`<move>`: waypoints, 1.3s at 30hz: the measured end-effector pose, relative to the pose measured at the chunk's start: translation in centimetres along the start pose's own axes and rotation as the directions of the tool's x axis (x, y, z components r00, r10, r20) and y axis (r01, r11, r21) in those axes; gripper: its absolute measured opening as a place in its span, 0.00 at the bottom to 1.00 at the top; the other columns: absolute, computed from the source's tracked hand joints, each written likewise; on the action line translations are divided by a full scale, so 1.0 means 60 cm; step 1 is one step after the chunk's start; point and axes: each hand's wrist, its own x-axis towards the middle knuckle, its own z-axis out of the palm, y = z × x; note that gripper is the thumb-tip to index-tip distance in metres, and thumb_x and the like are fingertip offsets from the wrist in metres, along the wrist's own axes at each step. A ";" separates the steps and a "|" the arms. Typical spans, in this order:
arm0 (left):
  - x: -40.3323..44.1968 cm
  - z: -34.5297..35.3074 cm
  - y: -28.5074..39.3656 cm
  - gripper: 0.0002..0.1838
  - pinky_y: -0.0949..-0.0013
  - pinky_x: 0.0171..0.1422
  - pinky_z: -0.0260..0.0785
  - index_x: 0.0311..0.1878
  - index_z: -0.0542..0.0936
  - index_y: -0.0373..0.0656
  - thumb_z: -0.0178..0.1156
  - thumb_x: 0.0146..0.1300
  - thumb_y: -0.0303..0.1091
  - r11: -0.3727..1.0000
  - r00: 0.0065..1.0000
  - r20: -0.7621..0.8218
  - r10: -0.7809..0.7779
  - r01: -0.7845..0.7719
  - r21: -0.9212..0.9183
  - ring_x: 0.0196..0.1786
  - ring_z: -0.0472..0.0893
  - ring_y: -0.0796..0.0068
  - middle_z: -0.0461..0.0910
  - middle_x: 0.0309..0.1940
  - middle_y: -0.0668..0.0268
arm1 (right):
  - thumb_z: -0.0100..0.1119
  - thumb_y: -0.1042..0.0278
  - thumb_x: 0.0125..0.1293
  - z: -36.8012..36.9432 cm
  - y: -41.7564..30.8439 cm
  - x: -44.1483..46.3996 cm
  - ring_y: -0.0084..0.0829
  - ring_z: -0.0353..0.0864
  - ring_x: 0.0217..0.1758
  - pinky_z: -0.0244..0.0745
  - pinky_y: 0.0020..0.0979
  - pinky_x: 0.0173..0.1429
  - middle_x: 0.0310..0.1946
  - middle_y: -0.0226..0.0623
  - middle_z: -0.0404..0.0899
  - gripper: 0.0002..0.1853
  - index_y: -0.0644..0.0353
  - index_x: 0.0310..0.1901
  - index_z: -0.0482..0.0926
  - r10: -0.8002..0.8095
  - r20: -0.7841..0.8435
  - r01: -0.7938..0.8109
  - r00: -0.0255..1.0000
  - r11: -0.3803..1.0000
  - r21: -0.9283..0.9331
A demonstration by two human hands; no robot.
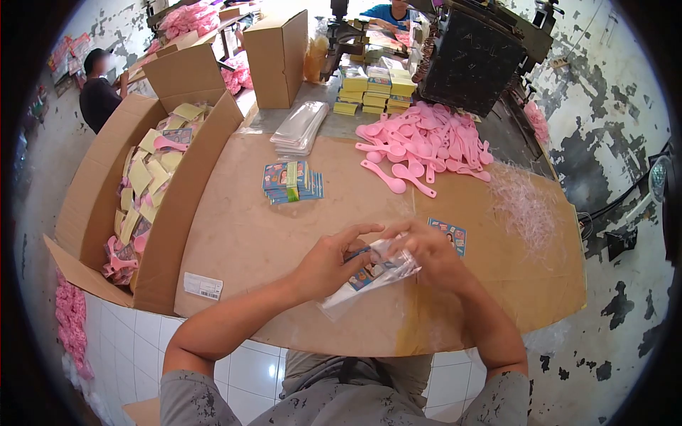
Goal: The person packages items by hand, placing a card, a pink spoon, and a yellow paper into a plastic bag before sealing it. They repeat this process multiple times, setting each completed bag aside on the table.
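Observation:
My left hand [332,261] grips a clear plastic bag [337,304] between thumb and fingers, low over the cardboard-covered table. A blue printed card [364,278] shows through the film, partly covered by my fingers. At the bag's upper right end is my right hand [432,257], its fingers curled and smeared by motion, so I cannot tell whether they pinch the film. Just behind it, another blue printed card [449,236] lies on the cardboard. Farther off sits a banded stack of similar cards [290,182].
Pink plastic spoons [426,142] are heaped at the back right, near pink shredded strands [529,213]. Flat clear bags [301,128] and yellow-edged card stacks [373,85] lie behind. An open carton [160,234] of packed pieces stands left. Two people are in the background.

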 end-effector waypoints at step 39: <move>0.003 -0.001 -0.012 0.17 0.73 0.49 0.79 0.66 0.83 0.36 0.62 0.80 0.32 0.997 0.999 0.043 -0.022 0.025 -0.075 0.46 0.83 0.85 0.90 0.46 0.66 | 0.60 0.81 0.67 -0.039 -0.044 0.012 0.30 0.83 0.39 0.79 0.31 0.46 0.40 0.38 0.81 0.09 0.64 0.47 0.82 0.018 -0.125 -0.067 0.992 0.915 -0.399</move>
